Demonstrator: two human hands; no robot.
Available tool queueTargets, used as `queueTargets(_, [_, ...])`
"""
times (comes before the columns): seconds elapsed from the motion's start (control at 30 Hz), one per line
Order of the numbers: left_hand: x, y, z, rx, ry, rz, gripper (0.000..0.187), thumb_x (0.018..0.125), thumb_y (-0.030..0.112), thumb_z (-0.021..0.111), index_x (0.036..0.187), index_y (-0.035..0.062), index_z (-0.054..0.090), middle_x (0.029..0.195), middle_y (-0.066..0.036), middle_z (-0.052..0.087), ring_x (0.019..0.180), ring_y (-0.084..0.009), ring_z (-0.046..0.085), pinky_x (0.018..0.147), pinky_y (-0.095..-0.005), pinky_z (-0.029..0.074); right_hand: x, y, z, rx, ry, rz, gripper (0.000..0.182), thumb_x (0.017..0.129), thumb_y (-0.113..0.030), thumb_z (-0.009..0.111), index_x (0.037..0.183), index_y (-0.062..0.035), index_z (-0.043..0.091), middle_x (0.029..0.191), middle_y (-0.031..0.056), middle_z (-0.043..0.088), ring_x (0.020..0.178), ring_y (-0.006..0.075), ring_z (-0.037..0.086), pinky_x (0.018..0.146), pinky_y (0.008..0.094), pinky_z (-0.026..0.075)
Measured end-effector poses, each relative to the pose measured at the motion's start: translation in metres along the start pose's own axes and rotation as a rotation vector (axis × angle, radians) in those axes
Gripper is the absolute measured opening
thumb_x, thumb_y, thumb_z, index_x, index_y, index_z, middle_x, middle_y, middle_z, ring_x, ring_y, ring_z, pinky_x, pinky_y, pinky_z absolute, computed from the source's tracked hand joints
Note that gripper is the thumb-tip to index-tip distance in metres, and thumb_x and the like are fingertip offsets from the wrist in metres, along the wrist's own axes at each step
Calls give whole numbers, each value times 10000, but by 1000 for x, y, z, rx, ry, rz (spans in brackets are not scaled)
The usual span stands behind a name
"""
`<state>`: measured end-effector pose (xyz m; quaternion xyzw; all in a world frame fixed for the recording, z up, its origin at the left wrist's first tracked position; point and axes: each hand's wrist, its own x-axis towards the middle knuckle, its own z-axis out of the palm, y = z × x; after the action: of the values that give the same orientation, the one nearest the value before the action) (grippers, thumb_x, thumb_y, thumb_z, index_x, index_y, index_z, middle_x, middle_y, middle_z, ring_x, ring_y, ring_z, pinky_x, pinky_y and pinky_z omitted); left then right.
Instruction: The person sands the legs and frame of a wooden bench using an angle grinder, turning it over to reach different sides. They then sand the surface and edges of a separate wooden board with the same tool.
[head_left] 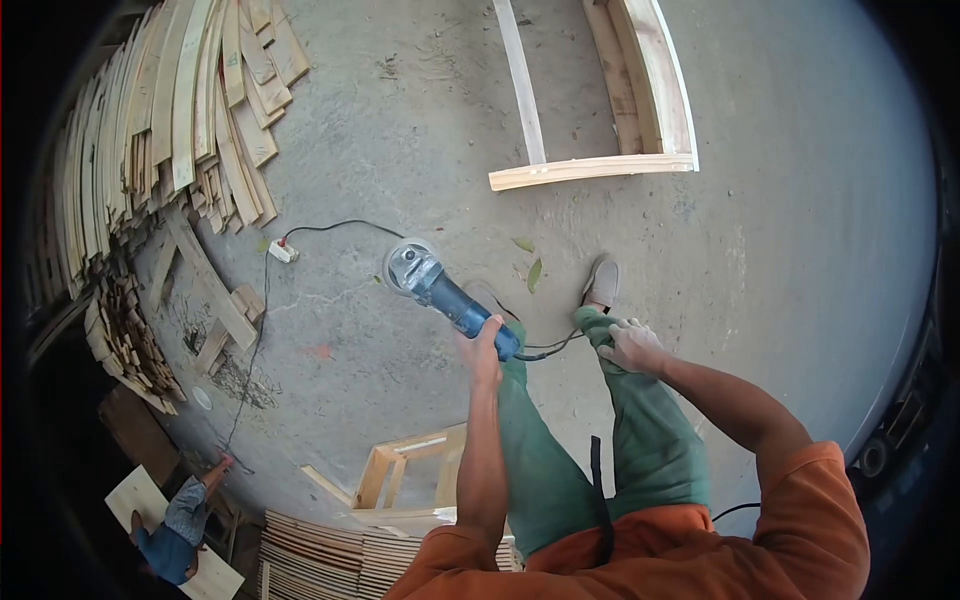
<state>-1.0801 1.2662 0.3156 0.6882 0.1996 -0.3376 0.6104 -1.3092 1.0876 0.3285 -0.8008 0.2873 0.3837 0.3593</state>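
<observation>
A blue angle grinder [445,298] with a round disc at its head is in my left hand [484,345], whose fingers wrap round the rear of its body. The disc end points up and to the left, above the concrete floor. From the grinder's back end a black cable runs behind my legs. My right hand [636,348] rests on the green trouser leg at my knee, its fingers bent over the cloth; whether they grip the cloth is not clear.
A wooden frame [590,172] lies ahead, and another frame [400,478] sits behind me at left. Stacked boards [180,110] fill the upper left. A white power socket [284,250] with a cord lies on the floor. Another person [170,545] is at lower left by pale panels.
</observation>
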Motion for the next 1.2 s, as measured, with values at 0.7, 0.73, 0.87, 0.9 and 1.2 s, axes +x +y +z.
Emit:
queueTargets(0.7, [11, 225, -77, 271, -282, 2, 612, 747, 132, 843, 1223, -58, 510, 1042, -130, 631, 908, -246, 653, 813, -379, 540, -110, -183, -98, 957, 344, 482, 463, 922, -385, 704, 1095, 44, 716, 901, 133, 740, 753, 195, 707, 627, 326, 579])
queueTargets(0.73, [21, 242, -76, 294, -285, 9, 612, 747, 132, 843, 1223, -58, 510, 1042, -130, 631, 908, -246, 653, 813, -379, 540, -93, -207, -114, 993, 403, 416, 481, 922, -394, 703, 1120, 45, 705, 898, 122, 735, 745, 186, 698, 626, 320, 574])
queueTargets(0.87, [62, 310, -58, 509, -398, 193, 650, 729, 185, 858, 1218, -67, 511, 1058, -158, 647, 945, -264, 660, 843, -390, 534, -6, -297, -173, 1101, 498, 233, 565, 921, -434, 708, 1224, 40, 657, 999, 142, 721, 817, 186, 687, 649, 328, 572])
queueTargets(0.9, [80, 329, -42, 590, -451, 251, 658, 726, 215, 862, 1208, -66, 512, 1063, -176, 652, 958, -273, 662, 853, -398, 531, 7, -324, -208, 1159, 457, 198, 606, 920, -449, 712, 1265, 42, 630, 1049, 158, 705, 865, 195, 679, 698, 338, 573])
queueTargets(1.2, [84, 449, 43, 1192, -797, 164, 656, 742, 358, 826, 1156, -30, 497, 1069, -266, 678, 1033, -412, 684, 887, -462, 523, 67, -418, -342, 1702, 587, 108, 591, 894, -372, 760, 1317, 1, 582, 1128, 115, 658, 990, 172, 628, 836, 338, 533])
